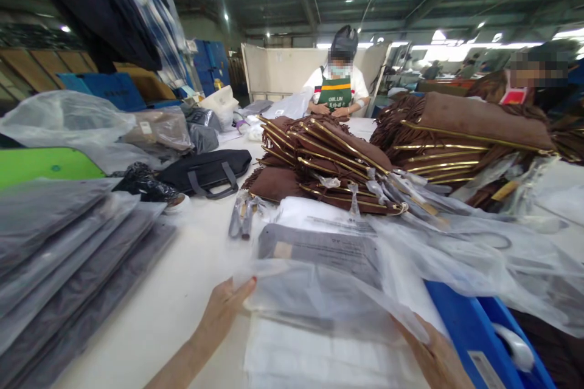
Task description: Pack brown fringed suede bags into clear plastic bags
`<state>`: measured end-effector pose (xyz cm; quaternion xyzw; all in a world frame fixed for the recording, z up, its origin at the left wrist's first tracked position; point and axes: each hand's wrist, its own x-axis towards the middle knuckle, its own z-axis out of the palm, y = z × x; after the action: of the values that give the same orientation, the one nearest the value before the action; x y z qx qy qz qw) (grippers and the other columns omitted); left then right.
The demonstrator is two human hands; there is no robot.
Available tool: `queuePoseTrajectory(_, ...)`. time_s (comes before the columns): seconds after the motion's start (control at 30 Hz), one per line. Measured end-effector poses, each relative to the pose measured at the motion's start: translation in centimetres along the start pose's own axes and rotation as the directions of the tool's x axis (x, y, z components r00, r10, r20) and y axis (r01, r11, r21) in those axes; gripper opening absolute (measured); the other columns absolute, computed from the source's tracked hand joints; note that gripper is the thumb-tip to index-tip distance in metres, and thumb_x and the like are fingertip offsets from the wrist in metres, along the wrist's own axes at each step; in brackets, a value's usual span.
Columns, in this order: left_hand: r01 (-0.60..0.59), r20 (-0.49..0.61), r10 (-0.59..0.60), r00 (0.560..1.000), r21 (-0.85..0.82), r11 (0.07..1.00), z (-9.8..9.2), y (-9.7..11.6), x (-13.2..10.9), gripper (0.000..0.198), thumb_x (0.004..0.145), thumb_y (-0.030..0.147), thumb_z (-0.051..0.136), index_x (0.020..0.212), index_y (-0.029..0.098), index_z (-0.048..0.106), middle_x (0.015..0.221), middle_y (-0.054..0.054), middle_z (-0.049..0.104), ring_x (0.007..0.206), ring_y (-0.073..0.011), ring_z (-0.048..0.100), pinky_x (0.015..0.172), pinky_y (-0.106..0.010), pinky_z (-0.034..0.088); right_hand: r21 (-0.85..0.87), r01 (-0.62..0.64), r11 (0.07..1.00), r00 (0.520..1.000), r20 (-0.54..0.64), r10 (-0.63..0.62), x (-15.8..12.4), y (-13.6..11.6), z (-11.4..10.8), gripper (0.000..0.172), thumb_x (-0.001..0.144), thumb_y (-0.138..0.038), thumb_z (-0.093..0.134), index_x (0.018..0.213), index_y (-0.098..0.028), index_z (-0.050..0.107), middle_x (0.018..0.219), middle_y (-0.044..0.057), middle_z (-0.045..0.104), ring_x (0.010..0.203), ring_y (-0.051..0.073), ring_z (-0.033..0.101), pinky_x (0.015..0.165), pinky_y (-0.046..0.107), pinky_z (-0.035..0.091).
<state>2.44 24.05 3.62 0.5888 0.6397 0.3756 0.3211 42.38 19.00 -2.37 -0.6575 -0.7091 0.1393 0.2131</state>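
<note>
In front of me lies a clear plastic bag (314, 279) with printed text and a flat dark grey item (319, 249) inside, a tan patch showing near its left end. My left hand (230, 304) pinches the near left edge of the bag between thumb and fingers. At the near right edge, my right hand (426, 343) is closed on the same plastic, its fingers partly behind the film. Underneath is a stack of white sheets (292, 358), which look thin and soft.
Brown fringed bags with gold zips (319, 146) are piled ahead, with another pile (474, 127) to the right. Grey items in plastic (91, 267) are stacked left. A blue bin (474, 334) with a tape roll stands right. A co-worker (337, 85) is across the table.
</note>
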Motion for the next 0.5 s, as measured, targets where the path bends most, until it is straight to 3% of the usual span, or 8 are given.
queuePoseTrajectory(0.07, -0.035, 0.015, 0.035, 0.999, 0.021, 0.999, 0.6, 0.0, 0.5, 0.037, 0.079, 0.049, 0.05, 0.08, 0.017, 0.068, 0.076, -0.003, 0.07, 0.075, -0.0208, 0.065, 0.071, -0.03, 0.053, -0.088, 0.033, 0.996, 0.999, -0.024, -0.035, 0.1, 0.7, 1.3, 0.036, 0.084, -0.035, 0.035, 0.103, -0.026, 0.065, 0.101, 0.005, 0.067, 0.094, 0.021, 0.062, 0.078, 0.028, 0.051)
queuePoseTrajectory(0.13, -0.129, -0.034, 0.135, 0.99, 0.13, 0.983, 1.2, -0.5, 1.1, 0.036, 0.082, 0.047, 0.045, 0.084, 0.018, 0.066, 0.08, -0.003, 0.068, 0.08, -0.0188, 0.064, 0.074, -0.028, 0.051, -0.222, 0.136, 0.966, 0.988, -0.04, -0.149, 0.1, 1.0, 2.3, 0.04, 0.083, -0.022, 0.032, 0.109, -0.026, 0.063, 0.096, 0.005, 0.068, 0.083, 0.018, 0.064, 0.069, 0.025, 0.052)
queuePoseTrajectory(0.2, -0.22, -0.073, 0.254, 0.965, 0.312, 0.924, 1.7, -1.2, 1.8, 0.035, 0.084, 0.045, 0.041, 0.078, 0.02, 0.063, 0.075, -0.002, 0.066, 0.075, -0.0162, 0.062, 0.072, -0.025, 0.05, -0.412, 0.2, 0.889, 0.965, -0.076, -0.253, 0.0, 0.7, 2.9, 0.049, 0.079, -0.01, 0.029, 0.113, -0.023, 0.061, 0.082, 0.006, 0.068, 0.066, 0.016, 0.063, 0.057, 0.023, 0.05)
queuePoseTrajectory(0.27, -0.25, -0.074, 0.315, 0.946, 0.449, 0.858, 2.1, -1.8, 2.5, 0.035, 0.086, 0.044, 0.038, 0.07, 0.021, 0.059, 0.067, 0.0, 0.061, 0.066, -0.0138, 0.06, 0.066, -0.022, 0.049, -0.58, 0.17, 0.797, 0.952, -0.113, -0.285, -0.1, 0.0, 3.3, 0.053, 0.077, -0.003, 0.027, 0.115, -0.02, 0.06, 0.07, 0.005, 0.064, 0.056, 0.015, 0.059, 0.051, 0.023, 0.048)
queuePoseTrajectory(0.5, -0.219, -0.097, 0.346, 0.933, 0.61, 0.761, 3.4, -1.7, 3.5, 0.035, 0.089, 0.036, 0.034, 0.06, 0.021, 0.047, 0.055, 0.004, 0.05, 0.051, -0.0118, 0.052, 0.051, -0.022, 0.042, -0.762, -0.024, 0.647, 0.984, -0.134, -0.122, 0.5, -4.9, 2.7, 0.056, 0.076, 0.005, 0.026, 0.111, -0.023, 0.061, 0.083, 0.004, 0.066, 0.062, 0.013, 0.059, 0.058, 0.023, 0.048)
